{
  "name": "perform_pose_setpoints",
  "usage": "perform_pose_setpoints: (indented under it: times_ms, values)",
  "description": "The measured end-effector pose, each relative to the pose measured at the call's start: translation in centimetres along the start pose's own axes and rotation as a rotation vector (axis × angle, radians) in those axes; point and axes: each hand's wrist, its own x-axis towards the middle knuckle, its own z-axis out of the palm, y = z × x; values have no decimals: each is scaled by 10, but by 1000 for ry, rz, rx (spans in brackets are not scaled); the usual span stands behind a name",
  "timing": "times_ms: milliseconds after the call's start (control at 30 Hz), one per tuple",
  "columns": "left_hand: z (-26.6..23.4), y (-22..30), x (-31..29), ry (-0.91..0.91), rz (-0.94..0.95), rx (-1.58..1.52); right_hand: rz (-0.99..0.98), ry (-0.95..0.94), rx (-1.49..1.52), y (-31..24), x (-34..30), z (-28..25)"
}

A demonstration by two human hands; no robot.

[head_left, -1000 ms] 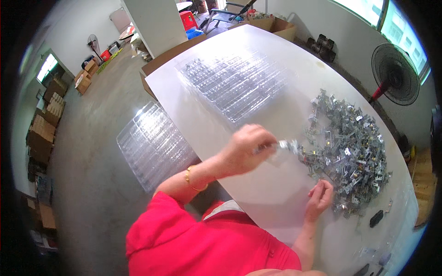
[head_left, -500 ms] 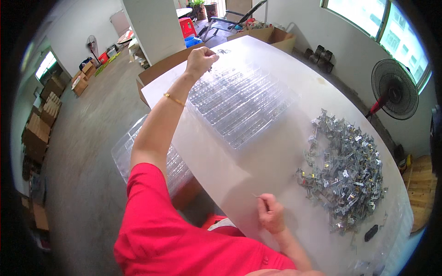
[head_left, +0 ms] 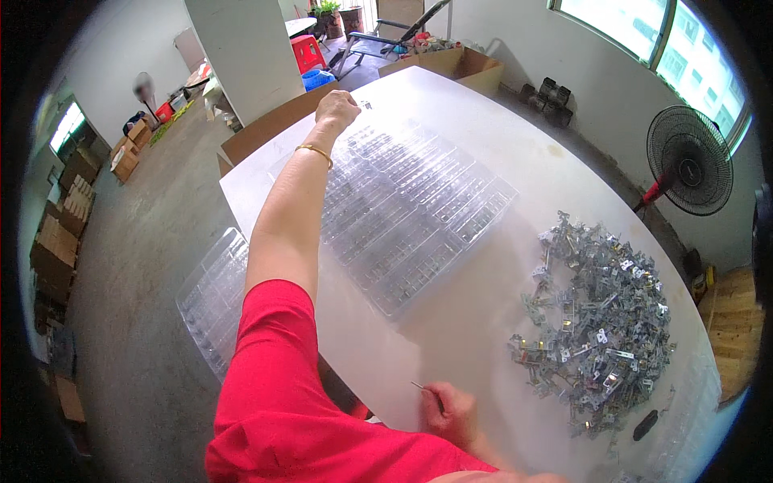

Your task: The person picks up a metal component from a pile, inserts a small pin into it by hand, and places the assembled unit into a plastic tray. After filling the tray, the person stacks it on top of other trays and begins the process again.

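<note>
My left hand [head_left: 336,109] reaches to the far end of a clear plastic compartment tray [head_left: 394,310], its fingers closed. What they grip is hidden; a small metal part [head_left: 366,105] shows just beside the fingertips. Rows of small metal parts lie in the tray's long compartments. Near the table's front edge, my right hand [head_left: 455,414] is closed around a thin, pointed, rod-like piece [head_left: 417,385], whose tip sticks out to the left. To the right of both hands lies a large loose heap of small metal brackets [head_left: 604,322], some with yellowish pieces.
A second clear tray [head_left: 213,302] sits lower, left of the white table [head_left: 475,338]. A small black object [head_left: 646,426] lies below the heap. Cardboard boxes [head_left: 479,68] stand beyond the table, and a standing fan [head_left: 690,161] is at the right.
The tray has shifted nearer to me, its near corner now lower in view. My left hand has moved slightly left and my right hand closer to my body. The view has turned a little.
</note>
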Motion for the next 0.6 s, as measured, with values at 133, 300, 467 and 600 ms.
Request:
perform_pose_setpoints:
  times_ms: [133,300,467,600]
  values:
    - [14,-7,10,-48,-29,-18,31,-20,-7,-5,3,-2]
    - [25,-10,17,-40,-21,26,22,-23,-11,2,3,1]
    - [31,-10,22,-72,-24,77,-5,-15,-5,7,4,3]
    - [39,-7,21,-96,-4,111,0,-25,-22,8,6,2]
